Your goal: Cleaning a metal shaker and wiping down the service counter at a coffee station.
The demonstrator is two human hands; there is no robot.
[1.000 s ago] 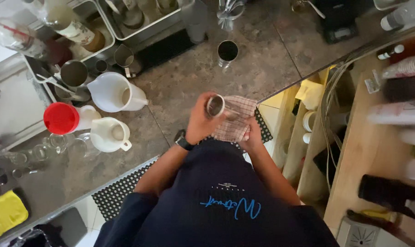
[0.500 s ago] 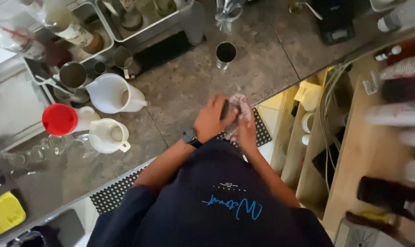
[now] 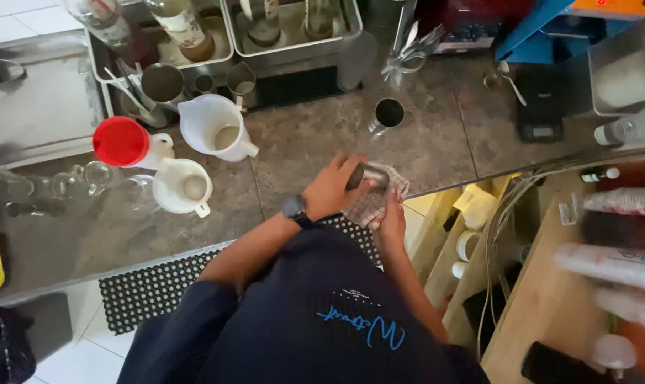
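A small metal cup (image 3: 368, 174) lies on its side at the front edge of the stone counter (image 3: 301, 146), and my left hand (image 3: 333, 190), a black watch on its wrist, grips it from the left. Under and behind the cup sits a checked cloth (image 3: 371, 208). My right hand (image 3: 391, 217) presses this cloth against the cup from below. Most of the cup is hidden by the fingers and the cloth.
Two white pitchers (image 3: 215, 128) (image 3: 183, 186) and a red-lidded container (image 3: 123, 142) stand at the left. A steel cup (image 3: 388, 112) stands behind my hands. Metal trays (image 3: 294, 43) with bottles line the back. A black scale (image 3: 543, 117) sits right, and a perforated mat (image 3: 151, 291) covers the floor.
The cup, held up with its mouth showing a second ago, has come down toward the counter edge and is now turned sideways into the cloth. Both hands moved with it.
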